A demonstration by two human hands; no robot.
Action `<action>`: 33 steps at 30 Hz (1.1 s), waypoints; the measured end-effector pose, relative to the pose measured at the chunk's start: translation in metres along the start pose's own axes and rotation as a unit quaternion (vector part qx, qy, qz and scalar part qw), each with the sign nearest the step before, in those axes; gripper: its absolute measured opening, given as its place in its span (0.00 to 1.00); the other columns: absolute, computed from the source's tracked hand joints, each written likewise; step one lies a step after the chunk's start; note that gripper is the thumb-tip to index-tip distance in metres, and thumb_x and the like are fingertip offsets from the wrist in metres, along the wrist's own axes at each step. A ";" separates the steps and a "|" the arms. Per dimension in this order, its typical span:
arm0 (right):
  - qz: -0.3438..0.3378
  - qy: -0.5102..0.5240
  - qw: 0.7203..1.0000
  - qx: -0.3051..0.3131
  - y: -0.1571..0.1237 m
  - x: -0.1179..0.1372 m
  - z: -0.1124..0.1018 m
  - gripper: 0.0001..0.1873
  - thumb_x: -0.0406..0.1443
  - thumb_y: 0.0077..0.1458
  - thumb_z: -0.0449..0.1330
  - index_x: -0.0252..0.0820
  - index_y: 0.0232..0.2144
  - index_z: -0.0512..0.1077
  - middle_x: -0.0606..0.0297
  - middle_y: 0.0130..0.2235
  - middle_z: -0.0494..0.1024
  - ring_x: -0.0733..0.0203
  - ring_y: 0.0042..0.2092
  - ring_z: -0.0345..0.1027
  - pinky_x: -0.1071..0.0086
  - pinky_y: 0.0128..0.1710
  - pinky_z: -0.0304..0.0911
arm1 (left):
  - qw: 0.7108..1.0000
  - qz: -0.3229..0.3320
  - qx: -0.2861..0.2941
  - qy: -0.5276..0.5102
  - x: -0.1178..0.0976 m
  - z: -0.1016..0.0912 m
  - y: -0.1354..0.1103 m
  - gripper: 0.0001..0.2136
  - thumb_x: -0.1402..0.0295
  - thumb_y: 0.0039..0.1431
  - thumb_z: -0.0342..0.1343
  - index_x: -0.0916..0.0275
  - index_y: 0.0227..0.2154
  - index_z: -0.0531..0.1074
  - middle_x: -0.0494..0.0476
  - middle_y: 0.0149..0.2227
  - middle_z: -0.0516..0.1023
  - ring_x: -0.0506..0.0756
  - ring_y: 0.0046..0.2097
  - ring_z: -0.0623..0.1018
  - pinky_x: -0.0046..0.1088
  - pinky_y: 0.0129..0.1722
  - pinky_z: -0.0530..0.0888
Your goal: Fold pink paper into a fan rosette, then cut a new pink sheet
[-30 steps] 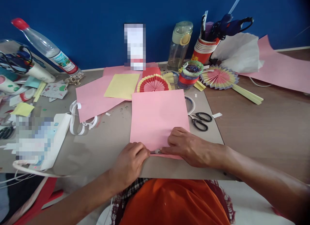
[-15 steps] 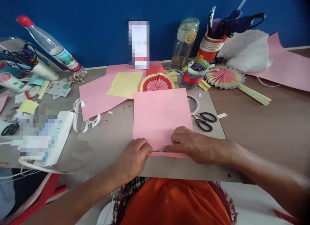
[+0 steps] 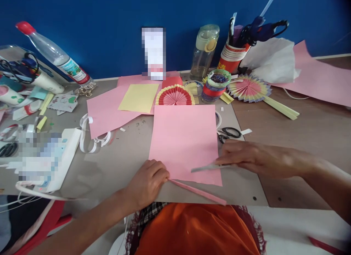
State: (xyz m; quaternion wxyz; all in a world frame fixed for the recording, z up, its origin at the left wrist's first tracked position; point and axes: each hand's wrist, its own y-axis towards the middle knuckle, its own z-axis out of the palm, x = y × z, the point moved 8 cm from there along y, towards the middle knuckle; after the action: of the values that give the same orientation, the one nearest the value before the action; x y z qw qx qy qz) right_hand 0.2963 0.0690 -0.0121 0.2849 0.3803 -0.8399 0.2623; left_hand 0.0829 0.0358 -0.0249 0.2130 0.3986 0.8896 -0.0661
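A large pink paper sheet (image 3: 184, 141) lies on the grey table mat. At its lower left corner my left hand (image 3: 150, 182) is closed, fingertips pinching the paper where a narrow pink paper strip (image 3: 200, 192) leaves the sheet. That strip slants down to the right, its far end at the table's front edge. Over the sheet's lower right part, my right hand (image 3: 246, 158) is closed on a thin flat grey blade (image 3: 204, 168) that points left. Its handle is hidden by the fingers. Black-handled scissors (image 3: 231, 132) lie beyond the right hand, partly covered.
Behind the sheet are a yellow paper (image 3: 139, 97), a folded paper rosette (image 3: 174, 96) and a phone (image 3: 154, 52). A jar (image 3: 216, 86), water bottle (image 3: 204, 53) and paper fan (image 3: 249, 88) stand or lie right. A power strip (image 3: 64, 156) lies left.
My right hand has lifted and moved right with the grey blade, which was under the paper's fold. The folded bottom edge now hangs away as a narrow strip. My left hand stays at the corner.
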 end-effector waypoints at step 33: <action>-0.071 -0.129 0.982 -0.115 0.084 0.047 0.048 0.24 0.25 0.55 0.50 0.44 0.52 0.70 0.58 0.33 0.68 0.57 0.36 0.57 0.59 0.43 0.54 | 0.983 -0.057 -0.140 0.106 -0.003 -0.017 -0.038 0.10 0.80 0.59 0.48 0.63 0.39 0.71 0.58 0.35 0.74 0.54 0.39 0.72 0.33 0.39 0.70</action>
State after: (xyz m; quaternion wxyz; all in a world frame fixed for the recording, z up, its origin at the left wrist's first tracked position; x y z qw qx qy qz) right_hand 0.1910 0.0622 -0.0327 0.2341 0.4343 -0.8649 0.0921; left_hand 0.0510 0.0131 -0.0101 0.1672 0.3183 0.9289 0.0891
